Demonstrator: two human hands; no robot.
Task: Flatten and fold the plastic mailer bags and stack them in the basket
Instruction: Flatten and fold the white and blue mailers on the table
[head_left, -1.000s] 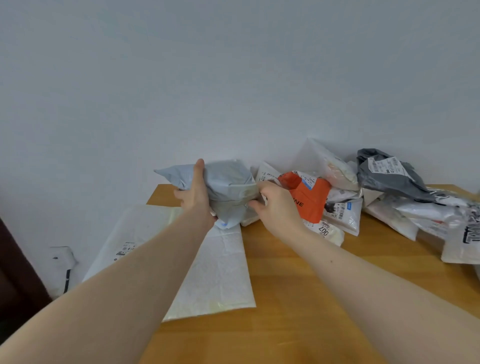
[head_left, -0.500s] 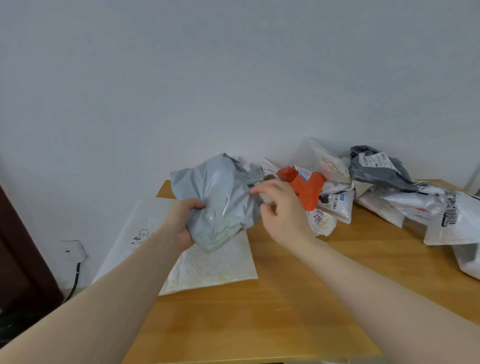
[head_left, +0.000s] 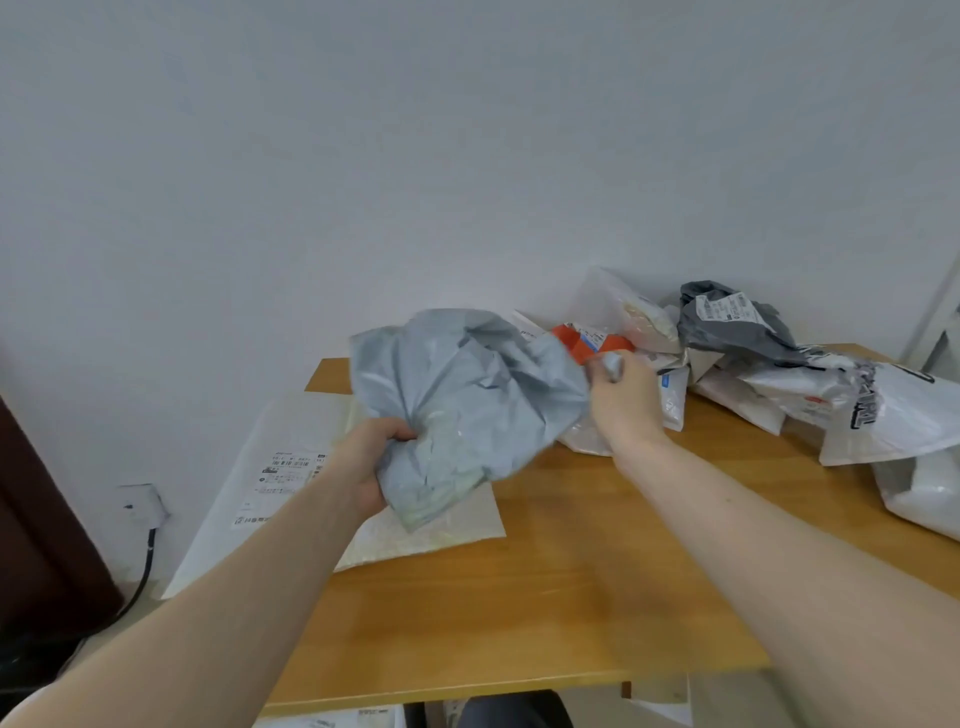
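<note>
Our left hand grips the lower bunched edge of a crumpled pale grey-blue mailer bag, held up above the table; our right hand pinches its upper right corner, fingers curled on the plastic. Under the bag we note a large flat white mailer overhanging the table's left edge, with a printed shipping label — barcode and small text, too fine to read. Behind, a heap against the wall: an orange bag, a translucent white bag, a dark grey bag with a white barcode label, and a white bag bearing bold black lettering, not legible. Surface — a light wooden table; plain white wall; a wall socket with a black cable at lower left.
</note>
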